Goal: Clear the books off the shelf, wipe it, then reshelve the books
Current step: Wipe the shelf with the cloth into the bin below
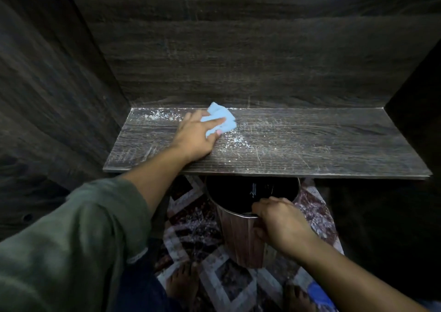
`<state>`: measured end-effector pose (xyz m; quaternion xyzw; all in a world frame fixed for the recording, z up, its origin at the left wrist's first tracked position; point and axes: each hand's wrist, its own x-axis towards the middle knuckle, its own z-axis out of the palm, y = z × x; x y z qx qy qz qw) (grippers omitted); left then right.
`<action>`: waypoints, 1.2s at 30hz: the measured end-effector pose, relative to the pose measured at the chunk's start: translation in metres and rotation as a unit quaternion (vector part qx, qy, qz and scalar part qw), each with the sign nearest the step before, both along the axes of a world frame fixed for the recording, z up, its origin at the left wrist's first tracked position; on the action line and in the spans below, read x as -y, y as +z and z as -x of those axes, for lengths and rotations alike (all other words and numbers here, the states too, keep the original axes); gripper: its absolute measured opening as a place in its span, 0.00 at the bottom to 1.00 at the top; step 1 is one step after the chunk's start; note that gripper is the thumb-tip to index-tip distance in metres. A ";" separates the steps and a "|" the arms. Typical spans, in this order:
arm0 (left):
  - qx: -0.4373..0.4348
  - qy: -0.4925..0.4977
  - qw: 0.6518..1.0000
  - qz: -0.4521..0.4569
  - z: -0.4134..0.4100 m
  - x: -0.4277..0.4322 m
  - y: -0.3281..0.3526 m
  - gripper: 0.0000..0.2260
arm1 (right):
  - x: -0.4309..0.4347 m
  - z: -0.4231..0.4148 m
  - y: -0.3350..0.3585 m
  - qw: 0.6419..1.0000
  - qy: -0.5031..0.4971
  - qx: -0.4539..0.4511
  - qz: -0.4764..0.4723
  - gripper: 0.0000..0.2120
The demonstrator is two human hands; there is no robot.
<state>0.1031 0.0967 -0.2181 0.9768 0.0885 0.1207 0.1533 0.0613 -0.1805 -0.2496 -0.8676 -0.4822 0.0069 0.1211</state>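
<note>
A: Shelf [310, 144], of dark wood grain?
B: Yes, matt, scratched, dusted with white specks.
A: And cloth [223, 118]?
B: Soft pale-blue fabric, matt.
A: Bin [238, 235]?
B: Wood-look sides, glossy metal rim.

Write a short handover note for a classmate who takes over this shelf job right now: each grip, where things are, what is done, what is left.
Left grip: straight fingers press the blue cloth on the shelf, left of middle, near the back.
Right grip: fingers curled over the rim of the bin, below the shelf's front edge.
Done: no books on the shelf; wiping under way.
Left: white dust lies beside the cloth and at the back left; probably sweep it into the bin, then reshelve the books, which are not in view.
</note>
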 end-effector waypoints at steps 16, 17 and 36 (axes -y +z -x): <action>-0.018 -0.078 0.997 0.008 -0.019 0.035 0.005 0.18 | 0.010 -0.002 0.005 0.999 -0.025 -0.039 0.019 0.13; -0.015 -0.087 0.996 0.006 -0.014 0.039 0.003 0.18 | 0.011 -0.002 0.005 0.999 -0.027 -0.039 0.019 0.13; 0.094 -0.141 0.986 -0.006 0.027 0.054 0.018 0.16 | 0.016 0.008 0.017 0.996 0.005 -0.045 0.079 0.18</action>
